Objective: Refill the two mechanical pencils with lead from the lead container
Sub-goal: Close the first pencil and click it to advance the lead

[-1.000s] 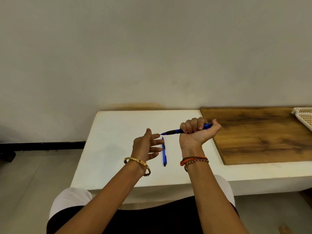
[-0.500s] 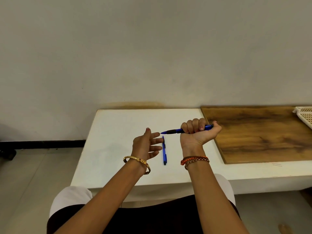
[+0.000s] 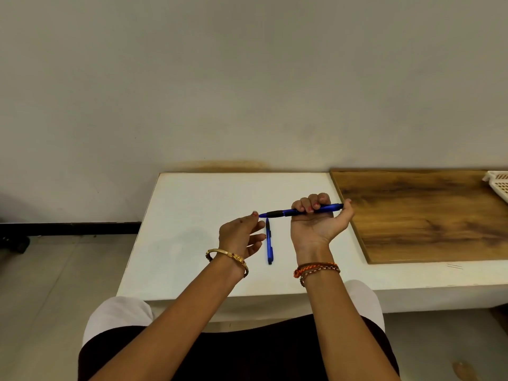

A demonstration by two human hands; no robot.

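**White counter, two pencils: one held, one lying flat**

White counter (image 3: 192, 215) spans mid-frame below a plain grey wall. Nearest, low centre, the second pencil (image 3: 269, 243) lies flat between the wrists, tip pointing away. Left hand (image 3: 242, 237) sits left of it, grip loosely open, holding nothing, one fingertip just beside the raised pencil's tip. Right hand (image 3: 316, 221), grip curled tight, holds the first pencil (image 3: 280, 213) level above the counter. Wooden board (image 3: 426, 215) lies right; a white basket (image 3: 499, 185) at the far right edge.

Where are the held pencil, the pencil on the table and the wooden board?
held pencil (image 3: 286, 213), head view, black grip section.
pencil on the table (image 3: 269, 247), head view, mid barrel.
wooden board (image 3: 428, 215), head view, bare centre.
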